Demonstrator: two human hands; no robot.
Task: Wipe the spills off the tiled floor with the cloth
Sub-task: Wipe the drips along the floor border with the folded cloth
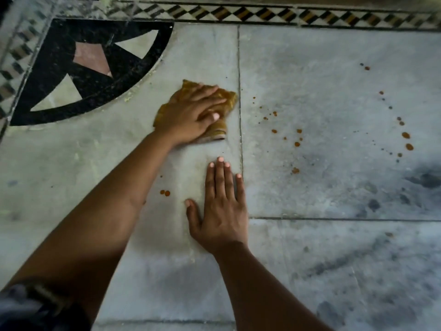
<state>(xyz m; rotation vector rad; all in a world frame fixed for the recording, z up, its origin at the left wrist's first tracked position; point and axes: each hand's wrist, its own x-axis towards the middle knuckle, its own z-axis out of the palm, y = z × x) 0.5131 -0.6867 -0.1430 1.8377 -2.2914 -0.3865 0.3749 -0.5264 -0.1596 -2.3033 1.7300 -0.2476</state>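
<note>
Cloth (230,100) pressed under left hand (191,115); right hand (219,211) flat on floor (310,72)

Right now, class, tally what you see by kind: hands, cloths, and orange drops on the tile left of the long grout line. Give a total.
Hands: 2 (left hand, right hand)
Cloth: 1, under the left hand
Orange drops left of the grout line: 2
Total: 5
</note>
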